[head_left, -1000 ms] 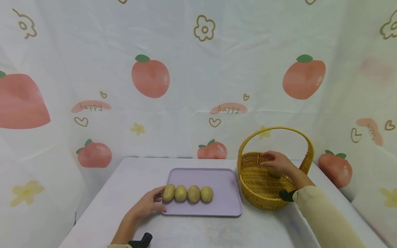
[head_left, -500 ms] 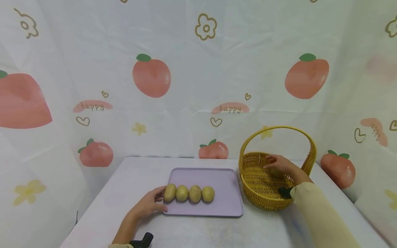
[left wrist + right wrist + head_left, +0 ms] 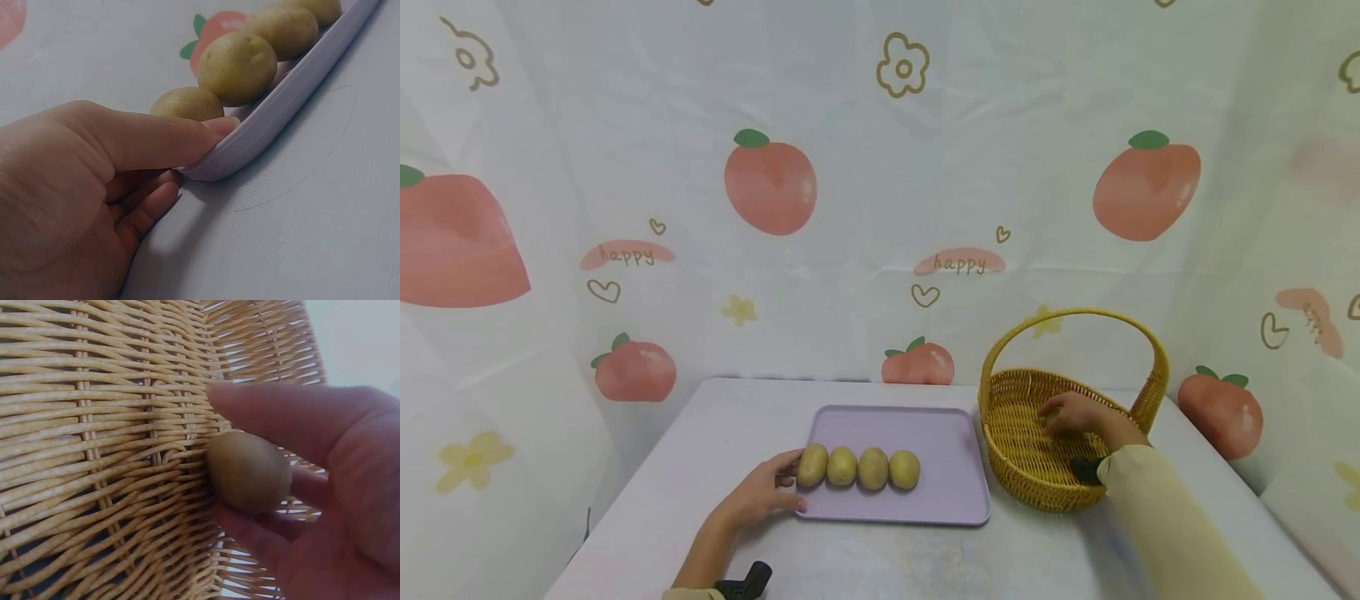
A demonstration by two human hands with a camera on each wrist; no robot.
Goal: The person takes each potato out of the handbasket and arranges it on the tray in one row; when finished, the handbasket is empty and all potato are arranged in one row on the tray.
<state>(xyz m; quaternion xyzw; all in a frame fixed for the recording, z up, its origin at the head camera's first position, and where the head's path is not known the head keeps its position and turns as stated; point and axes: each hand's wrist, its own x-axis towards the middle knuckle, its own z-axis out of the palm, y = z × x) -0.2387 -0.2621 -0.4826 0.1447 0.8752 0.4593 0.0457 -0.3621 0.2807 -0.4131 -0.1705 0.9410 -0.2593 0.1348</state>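
Several potatoes (image 3: pixel 872 468) stand in a row on a lilac tray (image 3: pixel 946 479). At the tray's near left corner my left hand (image 3: pixel 752 496) grips the rim, with the thumb on top and the other fingers beneath, as the left wrist view shows. Inside a woven wicker basket (image 3: pixel 1018 429) on the right is my right hand (image 3: pixel 1081 413). One potato (image 3: pixel 250 474) lies against the weave there, with my fingers curled round its underside and far side. The thumb extends above it, its tip reaching past the potato. From the head view this potato is hidden by the hand.
The basket's tall arched handle (image 3: pixel 1075 313) rises over the right forearm. A white-covered table (image 3: pixel 880 558) bears tray and basket. Behind it hangs a printed curtain (image 3: pixel 850 317) with fruit and flower patterns.
My right hand has come down deeper into the basket, and its fingers have closed in round the potato there. The left hand keeps its grip on the tray.
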